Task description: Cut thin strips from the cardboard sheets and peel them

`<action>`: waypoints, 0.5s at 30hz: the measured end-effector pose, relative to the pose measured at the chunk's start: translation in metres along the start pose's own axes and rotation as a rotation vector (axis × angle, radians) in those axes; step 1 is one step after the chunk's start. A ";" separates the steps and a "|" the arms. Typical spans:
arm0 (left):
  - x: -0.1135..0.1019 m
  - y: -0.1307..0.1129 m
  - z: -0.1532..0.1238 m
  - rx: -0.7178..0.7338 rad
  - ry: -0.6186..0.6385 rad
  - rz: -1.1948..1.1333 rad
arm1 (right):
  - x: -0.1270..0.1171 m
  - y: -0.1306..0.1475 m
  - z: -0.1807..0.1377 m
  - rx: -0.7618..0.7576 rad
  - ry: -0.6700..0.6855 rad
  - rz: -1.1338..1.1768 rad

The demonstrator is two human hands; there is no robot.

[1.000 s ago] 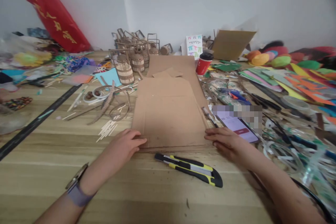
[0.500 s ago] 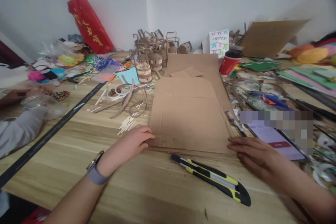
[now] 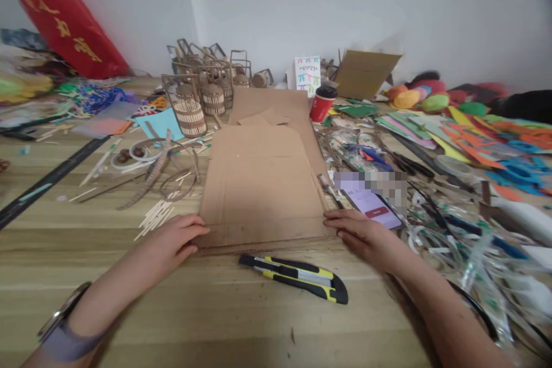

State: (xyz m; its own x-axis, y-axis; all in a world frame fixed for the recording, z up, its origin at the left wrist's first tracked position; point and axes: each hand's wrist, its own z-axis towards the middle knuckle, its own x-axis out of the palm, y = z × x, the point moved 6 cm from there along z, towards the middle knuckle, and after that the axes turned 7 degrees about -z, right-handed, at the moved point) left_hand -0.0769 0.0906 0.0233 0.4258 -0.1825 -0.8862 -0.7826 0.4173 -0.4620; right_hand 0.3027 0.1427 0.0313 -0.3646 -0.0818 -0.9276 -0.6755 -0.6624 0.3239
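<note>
A brown cardboard sheet (image 3: 263, 184) lies flat before me, with a crease across its upper part. My left hand (image 3: 181, 236) is at its near left corner, fingertips on top and thumb by the edge. At the near right corner my right hand (image 3: 356, 233) rests its fingers over the edge in the same way. Both hands hold the sheet by these corners; what is under the fingertips is hidden. Just in front of the sheet's near edge lies a yellow and black utility knife (image 3: 297, 278), touched by neither hand.
Small woven baskets (image 3: 192, 118) stand behind on the left, near thin sticks (image 3: 156, 215) and curled strips. A red cup (image 3: 323, 104) stands behind right. To the right lie a phone (image 3: 371, 201), scraps and coloured sheets. A black strip (image 3: 47, 181) crosses the left side.
The view has turned right, so things appear further left and more of the right side shows. The other person's arm at left has left view. Both hands stay at the cardboard's corners.
</note>
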 end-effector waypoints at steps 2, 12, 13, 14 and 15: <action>0.001 0.002 0.000 0.012 -0.013 0.007 | 0.000 0.001 -0.001 0.000 -0.002 -0.002; 0.000 0.004 -0.001 0.018 -0.030 0.023 | -0.003 0.009 0.000 -0.036 -0.026 -0.026; -0.001 0.003 -0.001 0.016 -0.026 0.023 | -0.003 0.010 0.000 -0.047 -0.032 -0.041; -0.002 0.002 0.000 0.014 -0.023 0.023 | -0.003 0.011 0.000 -0.060 -0.036 -0.058; -0.003 0.001 0.000 0.011 -0.022 0.024 | -0.003 0.011 -0.001 -0.070 -0.037 -0.076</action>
State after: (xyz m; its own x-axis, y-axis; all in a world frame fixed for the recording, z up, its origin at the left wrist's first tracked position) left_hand -0.0794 0.0914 0.0259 0.4171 -0.1533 -0.8958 -0.7876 0.4309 -0.4404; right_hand 0.2967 0.1351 0.0380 -0.3383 -0.0019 -0.9410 -0.6560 -0.7165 0.2373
